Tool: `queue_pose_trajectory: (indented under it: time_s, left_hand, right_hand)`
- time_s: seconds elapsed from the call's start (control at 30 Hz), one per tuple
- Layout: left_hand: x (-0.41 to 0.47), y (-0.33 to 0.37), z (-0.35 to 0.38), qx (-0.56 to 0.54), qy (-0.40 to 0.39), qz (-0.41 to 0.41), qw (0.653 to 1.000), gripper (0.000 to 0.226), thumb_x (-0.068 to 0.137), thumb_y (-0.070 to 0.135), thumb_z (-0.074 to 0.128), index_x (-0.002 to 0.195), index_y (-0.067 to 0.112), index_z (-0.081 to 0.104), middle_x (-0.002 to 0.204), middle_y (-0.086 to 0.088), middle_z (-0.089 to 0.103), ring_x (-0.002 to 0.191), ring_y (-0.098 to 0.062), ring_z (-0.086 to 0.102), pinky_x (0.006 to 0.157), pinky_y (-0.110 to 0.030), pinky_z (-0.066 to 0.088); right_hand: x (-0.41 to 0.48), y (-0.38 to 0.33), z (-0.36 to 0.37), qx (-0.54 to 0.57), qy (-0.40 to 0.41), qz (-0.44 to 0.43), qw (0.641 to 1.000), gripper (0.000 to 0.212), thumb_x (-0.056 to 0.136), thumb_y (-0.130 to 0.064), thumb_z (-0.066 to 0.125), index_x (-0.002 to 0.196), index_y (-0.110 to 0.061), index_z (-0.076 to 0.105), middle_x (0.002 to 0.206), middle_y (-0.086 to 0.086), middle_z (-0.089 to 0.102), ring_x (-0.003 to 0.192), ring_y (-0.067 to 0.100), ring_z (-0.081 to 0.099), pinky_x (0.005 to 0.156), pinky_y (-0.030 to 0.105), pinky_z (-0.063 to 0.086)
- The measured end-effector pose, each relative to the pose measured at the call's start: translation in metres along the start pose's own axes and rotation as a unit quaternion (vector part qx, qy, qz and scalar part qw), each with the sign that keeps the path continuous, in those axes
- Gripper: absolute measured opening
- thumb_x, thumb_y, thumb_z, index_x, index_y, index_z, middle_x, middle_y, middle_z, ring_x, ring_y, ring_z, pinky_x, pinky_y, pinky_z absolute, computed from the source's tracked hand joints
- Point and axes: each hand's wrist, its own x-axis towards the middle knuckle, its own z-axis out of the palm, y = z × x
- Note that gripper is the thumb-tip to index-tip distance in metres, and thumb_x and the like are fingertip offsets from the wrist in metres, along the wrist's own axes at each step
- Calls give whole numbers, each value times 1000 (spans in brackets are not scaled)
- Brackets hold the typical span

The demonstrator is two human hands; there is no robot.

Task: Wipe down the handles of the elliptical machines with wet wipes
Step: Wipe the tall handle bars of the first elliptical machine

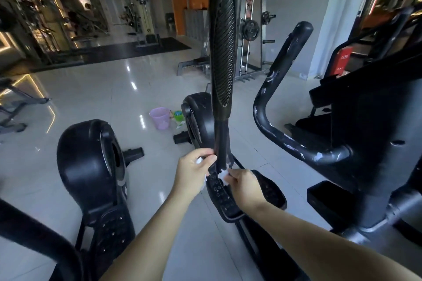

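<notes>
The tall black handle bar (220,64) stands upright, centre, its long axis running straight up from both hands. Left hand (194,172) pinches a white wipe (199,160) against its base; right hand (245,186) grips another wipe end (223,175) just beside.

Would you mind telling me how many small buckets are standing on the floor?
2: a purple bucket on the tiles beyond the pedals, and a green bucket right beside it, partly hidden by the flywheel housing.

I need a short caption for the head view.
Both hands hold a white wipe against the elliptical's black handle.
</notes>
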Motion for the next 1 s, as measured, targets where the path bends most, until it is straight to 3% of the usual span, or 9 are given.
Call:
queue_pose_trajectory:
  time_s: [0.07, 0.2, 0.27, 0.4, 0.6, 0.67, 0.8, 0.9, 1.0]
  left_hand:
    - [-2, -11, 4, -10, 8, -12, 1000, 8, 91, 10, 74, 96, 15, 78, 54, 13, 59, 40, -8, 43, 41, -16, 35]
    - [-1, -27, 8, -19, 24, -16, 999, 11, 91, 12, 75, 87, 22, 77, 54, 10, 59, 44, -12, 45, 44, -21, 37]
    - [-1, -33, 11, -40, 26, -23, 999, 6, 92, 13, 75, 90, 19, 77, 53, 8, 58, 45, -13, 45, 44, -22, 37]
    - [-8, -48, 22, -67, 57, -10, 996, 7, 93, 9, 72, 96, 14, 76, 63, 9, 63, 52, -11, 51, 51, -19, 43]
    - [-22, -72, 44, -95, 124, -13, 988, 10, 94, 8, 72, 99, 16, 73, 84, -4, 70, 53, -8, 55, 50, -18, 45]
    - [-27, -80, 51, -98, 131, -17, 986, 12, 93, 9, 72, 99, 19, 73, 87, -6, 72, 54, -11, 54, 49, -20, 46]
    - [-36, -99, 64, -94, 140, -45, 985, 18, 92, 11, 71, 109, 18, 71, 98, -19, 70, 60, -15, 55, 51, -19, 46]
    - [-43, -108, 73, -89, 141, -58, 984, 21, 94, 12, 69, 115, 16, 69, 104, -18, 69, 58, -11, 54, 51, -18, 46]
    - [-46, -111, 79, -92, 145, -64, 983, 20, 95, 14, 68, 114, 18, 68, 108, -10, 71, 61, -14, 56, 51, -23, 49]
  right_hand:
    - [1, 2, 0, -19, -3, 0, 1000, 25, 102, -16, 58, 78, -18, 65, 74, -5, 60, 68, 10, 48, 71, 31, 48]
    - [5, -34, -28, 83, 54, -61, 993, 39, 103, -7, 55, 64, -8, 50, 61, -7, 40, 63, 6, 35, 60, 19, 35]
    - [8, -47, -37, 135, 68, -89, 984, 37, 102, -1, 53, 66, -1, 48, 66, 9, 47, 69, 7, 38, 66, 21, 38]
    - [8, -36, -28, 40, 96, -106, 989, 48, 105, -17, 55, 66, -43, 46, 71, -17, 56, 91, 10, 49, 91, 32, 34]
    - [6, 16, 4, -20, 37, -77, 996, 54, 97, -7, 55, 58, -34, 29, 57, -15, 46, 71, 15, 35, 77, 41, 30]
    - [4, 33, 11, -61, 22, -59, 996, 53, 98, -7, 57, 59, -34, 32, 57, -15, 45, 81, 21, 43, 85, 44, 35]
    - [-4, 63, 14, -199, -64, -4, 978, 18, 98, -10, 54, 95, -22, 67, 87, -3, 69, 109, 29, 50, 93, 43, 35]
    - [-23, 89, 2, -351, -141, 29, 925, 45, 100, -14, 52, 140, -33, 56, 109, -2, 70, 121, 26, 48, 95, 39, 36]
    - [-46, 114, -17, -404, -161, 28, 900, 47, 95, -10, 52, 135, -34, 56, 103, -5, 69, 114, 25, 48, 91, 38, 35]
